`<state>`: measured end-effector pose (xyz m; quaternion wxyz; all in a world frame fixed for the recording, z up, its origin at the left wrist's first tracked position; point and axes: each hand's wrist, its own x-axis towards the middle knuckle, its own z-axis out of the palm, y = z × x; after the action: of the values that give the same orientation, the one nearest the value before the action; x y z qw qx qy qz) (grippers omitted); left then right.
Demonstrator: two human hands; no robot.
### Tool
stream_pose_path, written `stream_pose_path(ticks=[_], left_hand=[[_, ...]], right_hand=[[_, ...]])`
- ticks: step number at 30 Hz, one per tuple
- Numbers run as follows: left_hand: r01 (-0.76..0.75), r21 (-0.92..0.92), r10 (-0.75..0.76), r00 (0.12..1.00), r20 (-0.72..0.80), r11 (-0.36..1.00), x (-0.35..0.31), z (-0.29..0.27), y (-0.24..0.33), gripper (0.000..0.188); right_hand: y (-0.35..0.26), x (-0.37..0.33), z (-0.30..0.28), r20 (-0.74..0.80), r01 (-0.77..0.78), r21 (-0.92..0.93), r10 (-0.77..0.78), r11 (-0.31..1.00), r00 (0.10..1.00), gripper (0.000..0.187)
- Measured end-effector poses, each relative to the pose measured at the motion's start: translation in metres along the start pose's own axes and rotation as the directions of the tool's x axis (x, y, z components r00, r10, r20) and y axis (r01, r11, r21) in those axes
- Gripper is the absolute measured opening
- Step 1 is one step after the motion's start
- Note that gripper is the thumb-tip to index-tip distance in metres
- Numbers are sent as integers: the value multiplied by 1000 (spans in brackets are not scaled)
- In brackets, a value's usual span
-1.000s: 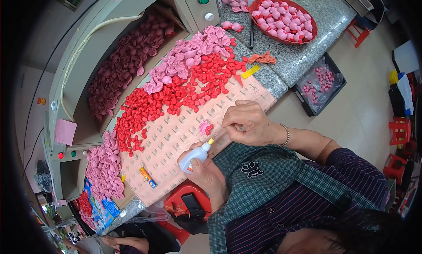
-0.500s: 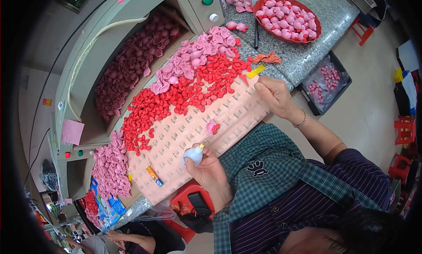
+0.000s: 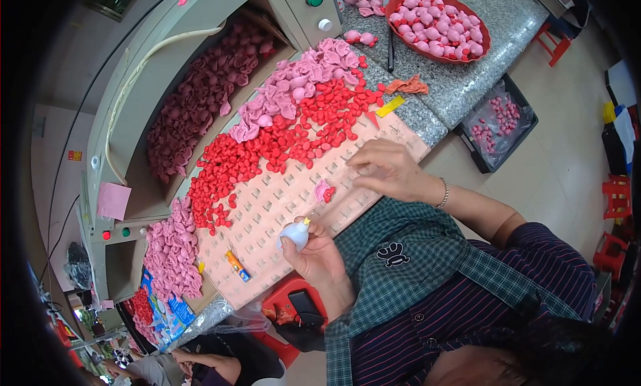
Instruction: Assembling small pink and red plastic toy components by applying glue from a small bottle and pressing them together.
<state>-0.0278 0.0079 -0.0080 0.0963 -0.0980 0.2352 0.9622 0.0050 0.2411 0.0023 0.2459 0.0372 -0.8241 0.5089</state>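
My left hand (image 3: 320, 258) grips a small white squeeze bottle (image 3: 294, 235) with a yellow tip, held above the near edge of the pink patterned mat (image 3: 267, 210). Over the right part of the mat hovers my right hand (image 3: 392, 170), its fingers apart and nothing visible between them. Between the two hands a single pink rubber-like piece (image 3: 322, 188) with a red part (image 3: 329, 195) lies on the mat. Many small red pieces (image 3: 227, 155) spread along the mat's far side, with a heap of pink hollow pieces (image 3: 274, 95) behind them.
A grey machine (image 3: 157, 52) with a wide opening holds more pink pieces. At the right stand a red bowl (image 3: 486, 44) of pink-and-red pieces and, lower, a black crate (image 3: 527, 127). An orange-and-blue tube (image 3: 237, 266) lies on the mat; a yellow strip (image 3: 390, 106) lies at its far right corner.
My right hand has left the mat's far right corner and moved left toward the single pink piece, fingers spreading. My left hand keeps the bottle in nearly the same place.
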Motion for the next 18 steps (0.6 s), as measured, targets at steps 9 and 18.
stream_pose_path(ticks=[9,18], left_hand=[[15,-102,-18,999,-28,995,-1,5,9,28],[179,-324,-164,984,74,929,3,9,18,30]], right_hand=[[-8,19,46,212,183,-93,-160,979,964,56],[-8,20,47,238,166,-83,-142,983,961,49]])
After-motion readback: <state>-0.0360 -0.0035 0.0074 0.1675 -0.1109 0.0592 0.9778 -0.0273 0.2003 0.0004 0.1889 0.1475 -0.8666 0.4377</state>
